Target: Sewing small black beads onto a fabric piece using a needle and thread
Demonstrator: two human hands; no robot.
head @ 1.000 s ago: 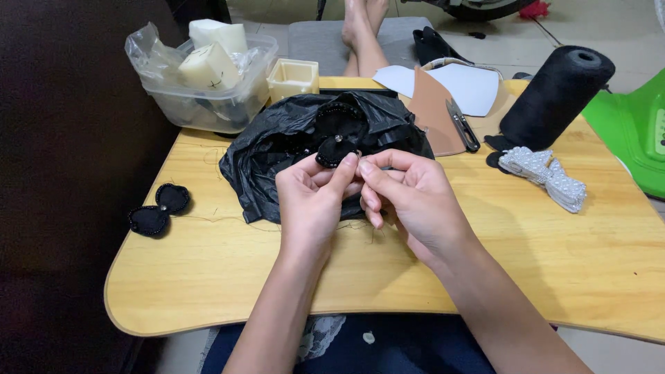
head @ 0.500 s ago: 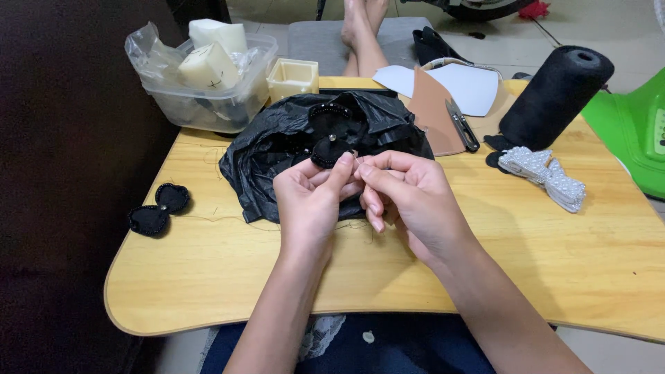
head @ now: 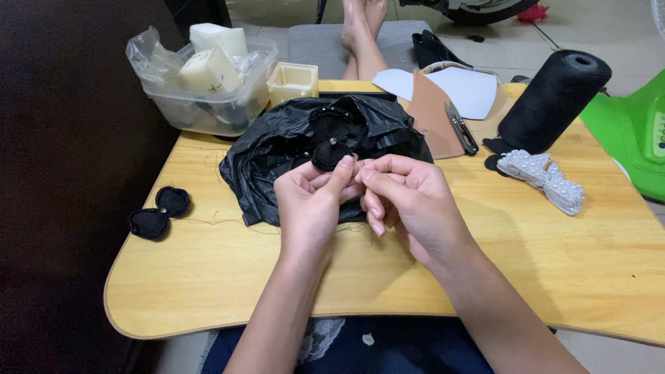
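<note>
Bead piece [head: 328, 154] at left hand [head: 312, 204] fingertips

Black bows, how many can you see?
2: one black bow lies at the table's left edge; another is held in the left hand. More may hide in the bag.

— Where's our one view from?
— Head-mounted, looking steeply down and forward over the wooden lap table [head: 485, 291], close in; left hand [head: 312, 204] and right hand [head: 412, 204] sit mid-frame, floor beyond.
</note>
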